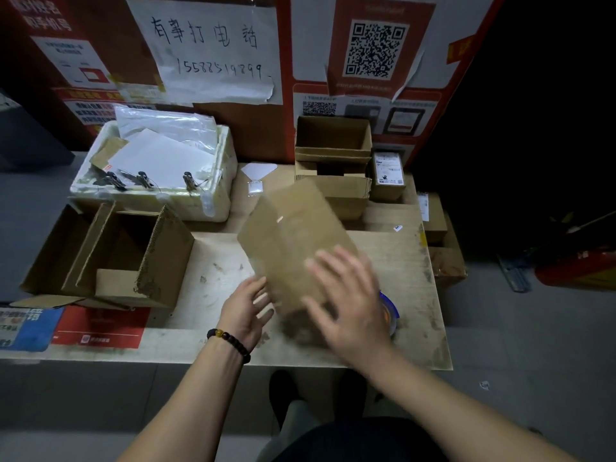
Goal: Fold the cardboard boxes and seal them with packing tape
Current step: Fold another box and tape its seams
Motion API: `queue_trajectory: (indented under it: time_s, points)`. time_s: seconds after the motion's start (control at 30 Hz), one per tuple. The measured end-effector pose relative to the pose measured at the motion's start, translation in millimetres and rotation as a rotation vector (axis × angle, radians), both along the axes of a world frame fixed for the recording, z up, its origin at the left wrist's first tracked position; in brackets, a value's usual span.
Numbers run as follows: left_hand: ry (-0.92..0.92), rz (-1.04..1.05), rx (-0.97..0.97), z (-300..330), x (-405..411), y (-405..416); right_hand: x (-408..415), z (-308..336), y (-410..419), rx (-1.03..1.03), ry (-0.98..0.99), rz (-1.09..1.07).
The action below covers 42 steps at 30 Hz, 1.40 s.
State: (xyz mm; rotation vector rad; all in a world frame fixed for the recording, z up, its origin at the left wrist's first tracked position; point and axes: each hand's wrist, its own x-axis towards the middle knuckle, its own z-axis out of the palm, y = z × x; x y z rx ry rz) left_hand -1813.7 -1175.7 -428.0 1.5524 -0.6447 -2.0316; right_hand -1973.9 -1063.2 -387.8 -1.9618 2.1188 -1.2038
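Fingers of my left hand [245, 308] and right hand [346, 303] are spread wide beside the blurry cardboard box [293, 241] above the table [213, 288], so it may tip and fall.

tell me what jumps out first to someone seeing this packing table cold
The blurred cardboard box at the table's middle draws the eye first, with the left hand and right hand spread open against its near end. Behind it, on the back wall, hang a handwritten paper notice and a large QR code poster. A white foam box stuffed with papers sits at the left rear.
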Motion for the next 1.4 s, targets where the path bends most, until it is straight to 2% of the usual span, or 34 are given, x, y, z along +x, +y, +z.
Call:
queue_trajectory:
  time_s: [0.03, 0.1, 0.17, 0.27, 0.33, 0.43, 0.5, 0.63, 0.73, 0.8, 0.9, 1.0, 1.1, 1.4]
  points:
    - [-0.026, -0.007, -0.062, 5.4, 0.8, 0.4, -11.6, -1.3, -4.2, 0.061, -0.206, -0.101]
    - [-0.050, -0.040, -0.226, 19.8, 3.3, 1.6, -34.5, -4.1, -12.4, 0.147, -0.745, -0.254]
    - [-0.084, -0.120, -0.472, 37.8, -0.9, 6.6, -55.9, -15.9, -18.4, 0.161, -1.207, -0.319]
    - [-0.306, -0.345, -1.007, 53.8, -21.5, 21.6, -75.7, -38.9, -20.8, 0.178, -1.579, -0.343]
    - [-0.471, -0.438, -1.282, 55.1, -35.4, 32.8, -72.4, -46.9, -24.3, 0.199, -1.674, -0.365]
    - [-0.518, -0.505, -1.548, 47.2, -43.1, 44.4, -61.4, -50.7, -28.4, 0.240, -1.679, -0.444]
    - [-0.506, -0.498, -1.558, 45.8, -41.9, 50.0, -61.0, -51.5, -25.1, 0.260, -1.683, -0.430]
    - [-0.520, -0.377, -1.323, 48.6, -31.1, 40.6, -65.5, -47.7, -17.6, 0.331, -1.559, -0.350]
    - [-0.624, -0.342, -1.167, 44.0, -24.1, 15.5, -69.4, -41.3, -26.4, 0.419, -1.243, -0.385]
    - [-0.694, -0.393, -1.147, 34.4, -22.6, -3.3, -75.4, -36.2, -35.6, 0.458, -0.976, -0.444]
    - [-0.695, -0.472, -1.062, 21.0, -28.7, -26.6, -85.2, -30.6, -47.8, 0.463, -0.717, -0.509]
    - [-0.535, -0.483, -0.792, 9.4, -42.8, -39.3, -98.0, -37.7, -57.2, 0.485, -0.631, -0.533]
    - [-0.476, -0.566, -0.644, -8.4, -54.6, -45.9, -110.3, -52.0, -62.1, 0.513, -0.640, -0.581]
    - [-0.455, -0.682, -0.501, -39.1, -86.6, -77.5, -138.7, -96.1, -82.1, 0.697, -0.510, -0.587]
